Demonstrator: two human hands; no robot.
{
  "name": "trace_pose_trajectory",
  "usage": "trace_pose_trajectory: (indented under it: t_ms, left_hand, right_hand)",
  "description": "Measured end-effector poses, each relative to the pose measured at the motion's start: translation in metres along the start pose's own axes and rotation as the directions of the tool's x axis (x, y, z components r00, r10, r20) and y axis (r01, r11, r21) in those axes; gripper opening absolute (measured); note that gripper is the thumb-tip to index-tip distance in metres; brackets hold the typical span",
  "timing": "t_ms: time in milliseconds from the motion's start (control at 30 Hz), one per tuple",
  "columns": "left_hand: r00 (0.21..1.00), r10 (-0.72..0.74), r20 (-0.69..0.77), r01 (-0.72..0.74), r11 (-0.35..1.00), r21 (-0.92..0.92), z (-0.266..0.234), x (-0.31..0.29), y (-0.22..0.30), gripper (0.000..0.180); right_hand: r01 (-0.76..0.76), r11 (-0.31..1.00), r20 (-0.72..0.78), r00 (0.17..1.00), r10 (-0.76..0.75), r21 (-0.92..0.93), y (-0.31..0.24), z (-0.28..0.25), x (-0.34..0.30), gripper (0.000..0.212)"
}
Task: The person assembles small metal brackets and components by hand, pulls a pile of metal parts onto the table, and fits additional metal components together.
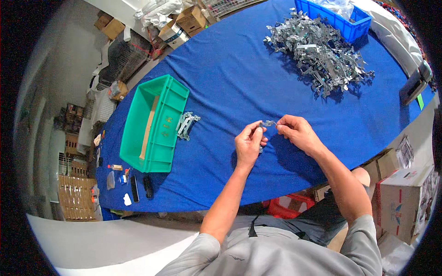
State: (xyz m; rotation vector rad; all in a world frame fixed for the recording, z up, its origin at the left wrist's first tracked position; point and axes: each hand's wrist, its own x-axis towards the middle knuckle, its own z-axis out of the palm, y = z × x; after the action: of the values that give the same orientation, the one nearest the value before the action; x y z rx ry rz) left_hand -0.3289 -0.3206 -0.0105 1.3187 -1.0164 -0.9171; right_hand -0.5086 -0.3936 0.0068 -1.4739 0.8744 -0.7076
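Above the blue cloth, my left hand (248, 143) is closed, its thumb and fingers pinching a small silvery metal bracket (267, 123). My right hand (297, 131) is also closed, with its fingertips at the right end of that bracket; the exact grip there is too small to make out. A bit of similar metal (261, 149) shows just below the left fingers. Farther left, a small group of lined-up metal brackets (186, 125) lies against the green plastic crate (180, 94). A large loose heap of metal brackets (317, 50) lies at the far right.
A blue plastic bin (352, 30) stands behind the heap. A dark phone-like object (134, 188) and other small items lie at the left edge of the blue-clothed table (221, 83). Cardboard boxes (400, 202) and a red crate (289, 205) sit below the near edge.
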Motion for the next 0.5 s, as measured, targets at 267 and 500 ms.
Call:
trace_pose_trajectory:
  t_ms: [267, 500]
  left_hand:
    - [1.000, 0.020, -0.017, -0.020, 1.000, 0.003, 0.0002, 0.0008, 0.0006, 0.024]
    - [0.998, 0.034, -0.051, -0.036, 0.998, -0.049, -0.0019, 0.0029, -0.0006, 0.025]
  right_hand:
    - [0.040, 0.998, -0.017, 0.999, -0.041, -0.040, -0.0025, 0.0039, 0.0041, 0.020]
    - [0.114, 0.983, -0.012, 0.993, -0.117, -0.143, -0.0007, 0.0048, 0.0088, 0.020]
